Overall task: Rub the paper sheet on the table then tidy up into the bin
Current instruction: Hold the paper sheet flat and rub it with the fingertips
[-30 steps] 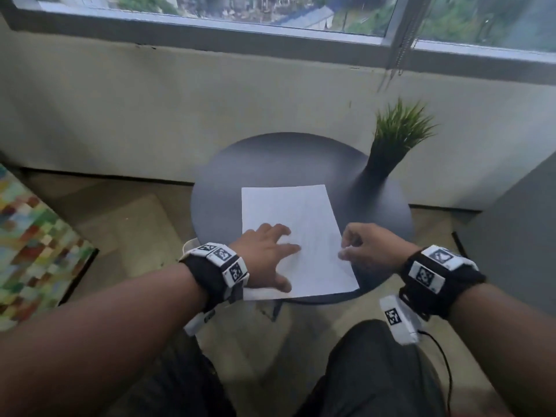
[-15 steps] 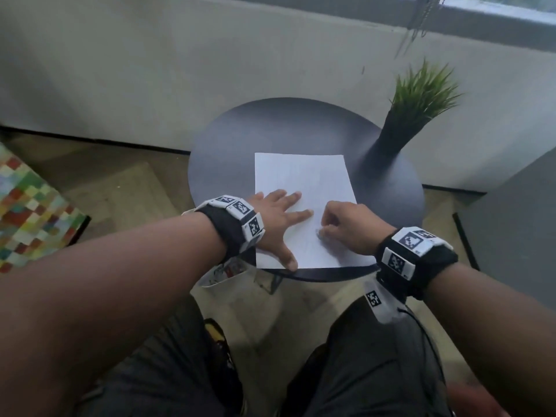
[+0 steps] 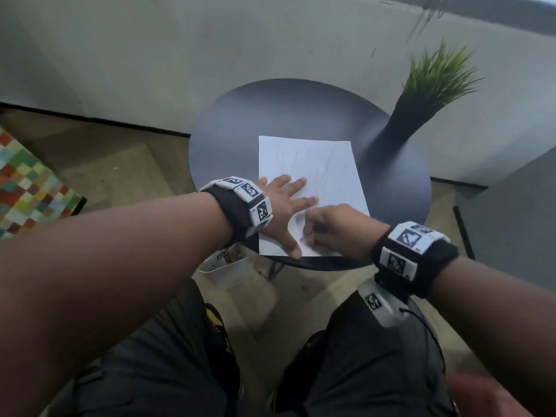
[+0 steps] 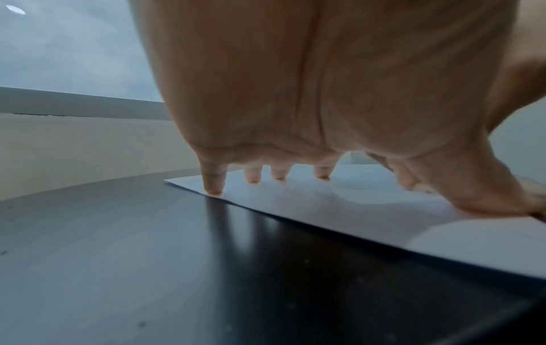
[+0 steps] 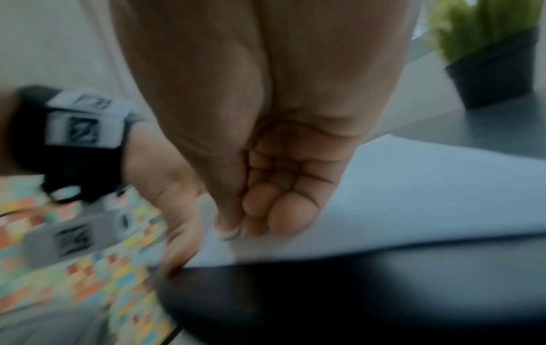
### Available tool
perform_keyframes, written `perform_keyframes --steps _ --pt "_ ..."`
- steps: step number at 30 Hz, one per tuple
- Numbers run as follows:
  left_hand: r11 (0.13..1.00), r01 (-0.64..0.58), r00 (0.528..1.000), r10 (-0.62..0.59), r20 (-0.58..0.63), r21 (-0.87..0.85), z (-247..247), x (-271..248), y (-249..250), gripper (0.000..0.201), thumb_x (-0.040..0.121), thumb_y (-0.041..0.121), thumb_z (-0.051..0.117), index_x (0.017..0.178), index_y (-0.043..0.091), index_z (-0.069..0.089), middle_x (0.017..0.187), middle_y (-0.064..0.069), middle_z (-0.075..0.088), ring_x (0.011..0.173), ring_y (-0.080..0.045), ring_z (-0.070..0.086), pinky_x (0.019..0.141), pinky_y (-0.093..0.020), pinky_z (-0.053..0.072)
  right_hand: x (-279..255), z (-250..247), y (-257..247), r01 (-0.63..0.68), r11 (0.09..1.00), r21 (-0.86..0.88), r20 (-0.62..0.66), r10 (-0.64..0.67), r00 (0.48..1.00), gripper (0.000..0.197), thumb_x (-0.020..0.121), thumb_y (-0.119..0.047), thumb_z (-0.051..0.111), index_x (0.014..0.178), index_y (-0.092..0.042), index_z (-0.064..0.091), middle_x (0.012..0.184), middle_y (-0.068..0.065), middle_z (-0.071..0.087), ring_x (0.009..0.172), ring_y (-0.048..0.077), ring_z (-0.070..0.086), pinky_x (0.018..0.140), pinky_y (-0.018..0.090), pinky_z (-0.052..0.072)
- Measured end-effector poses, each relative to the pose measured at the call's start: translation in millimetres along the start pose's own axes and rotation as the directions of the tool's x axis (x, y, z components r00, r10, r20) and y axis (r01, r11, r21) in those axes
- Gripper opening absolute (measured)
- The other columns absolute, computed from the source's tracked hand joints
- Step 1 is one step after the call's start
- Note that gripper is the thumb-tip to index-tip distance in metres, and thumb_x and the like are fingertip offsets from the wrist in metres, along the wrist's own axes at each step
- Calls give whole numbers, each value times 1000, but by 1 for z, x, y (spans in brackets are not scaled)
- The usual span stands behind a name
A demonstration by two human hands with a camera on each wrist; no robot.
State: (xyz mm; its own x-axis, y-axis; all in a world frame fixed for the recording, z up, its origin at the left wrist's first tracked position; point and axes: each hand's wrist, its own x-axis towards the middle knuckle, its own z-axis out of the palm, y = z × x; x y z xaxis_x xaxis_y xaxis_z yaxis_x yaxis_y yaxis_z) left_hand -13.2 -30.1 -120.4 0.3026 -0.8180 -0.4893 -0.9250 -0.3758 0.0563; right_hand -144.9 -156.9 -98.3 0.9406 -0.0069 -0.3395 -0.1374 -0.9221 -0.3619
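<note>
At the far left, a multicoloured checked rug (image 3: 27, 188) is seen on the wooden floor. Just below the near-left edge of the round dark surface (image 3: 234, 127), the rim of a white bin (image 3: 224, 266) is partly visible under the left wrist. The left hand (image 3: 281, 206) is laid flat on the paper sheet (image 3: 325, 173), its fingers (image 4: 213, 179) spread and straight, the tips pressed onto the sheet near its left edge and the thumb stretched toward the near edge. The white sheet lies flat on the near half of the surface, its near edge at the rim of the surface; faint creases are seen across it. The right hand (image 3: 337, 230) is held clenched on the near-right part of the sheet, just beside the left thumb, the fingertips (image 5: 283, 221) curled into the palm and set against the paper; whether anything small is pinched in them cannot be told, since the wrist view is blurred. At the right, a green grass-like plant in a dark pot (image 3: 403, 130) stands on the surface, near the sheet's far right corner but apart from it.
</note>
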Motion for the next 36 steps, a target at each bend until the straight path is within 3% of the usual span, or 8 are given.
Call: perform_keyframes --steps 4,9,11,13,18,22,32,36 --pt "1000 1 1000 -1 -10 5 1 0 -1 126 63 89 66 159 44 -2 169 1 -18 156 -30 -11 122 -62 10 13 -8 22 -215 977 2 -246 208 947 11 87 -32 61 93 -22 63 89 -6 64 85 18 57 69 27 40" --pt "1000 -12 999 12 -31 -4 3 -1 -2 125 64 88 65 159 46 -4 169 2 -19 156 -29 -13 123 -60 9 -4 6 -3 68 995 -73 -44 -71 997 10 90 -31 62 92 -21 63 80 -11 59 73 12 51 59 12 36" --pt "1000 -18 999 18 -35 -2 3 0 -3 125 64 89 65 159 46 -4 169 1 -18 155 -29 -12 123 -60 9 4 -7 11 -80 996 -43 -158 72 985 9 89 -28 60 94 -21 63 85 -10 62 79 13 53 61 11 36" --pt "1000 -14 999 14 -33 4 4 1 -4 125 63 89 65 159 45 -4 169 1 -18 155 -29 -12 123 -59 9 10 -6 20 -190 981 -27 -260 176 949 9 89 -28 55 93 -21 60 85 -6 60 83 20 56 66 26 41" --pt "1000 -9 1000 10 -19 21 3 -1 -2 126 65 90 63 159 44 -6 169 2 -20 155 -29 -13 123 -59 8 -4 7 -6 136 988 -76 -11 -137 991 7 91 -26 60 91 -19 59 80 -6 60 74 15 54 64 25 40" --pt "1000 -7 1000 7 -17 3 1 -2 -2 125 65 90 63 159 45 -6 169 2 -20 155 -28 -13 123 -59 8 11 -10 26 -134 991 20 -175 135 975 9 89 -32 64 91 -23 63 86 -8 64 85 16 58 69 28 42" --pt "997 24 999 -26 -31 -68 13 -20 -15 115 69 90 58 157 52 -6 168 4 -24 155 -24 -20 122 -62 -3 11 -6 40 -336 938 87 -235 347 908 18 89 -35 61 97 -20 57 95 0 62 89 23 56 70 31 41" --pt "998 18 1000 -19 -24 -62 11 -19 -13 115 70 88 60 157 52 -5 168 3 -24 155 -24 -19 121 -64 -1 -6 19 -11 -45 998 -36 -110 40 993 12 91 -31 58 91 -20 57 86 -1 63 80 20 55 65 29 39"
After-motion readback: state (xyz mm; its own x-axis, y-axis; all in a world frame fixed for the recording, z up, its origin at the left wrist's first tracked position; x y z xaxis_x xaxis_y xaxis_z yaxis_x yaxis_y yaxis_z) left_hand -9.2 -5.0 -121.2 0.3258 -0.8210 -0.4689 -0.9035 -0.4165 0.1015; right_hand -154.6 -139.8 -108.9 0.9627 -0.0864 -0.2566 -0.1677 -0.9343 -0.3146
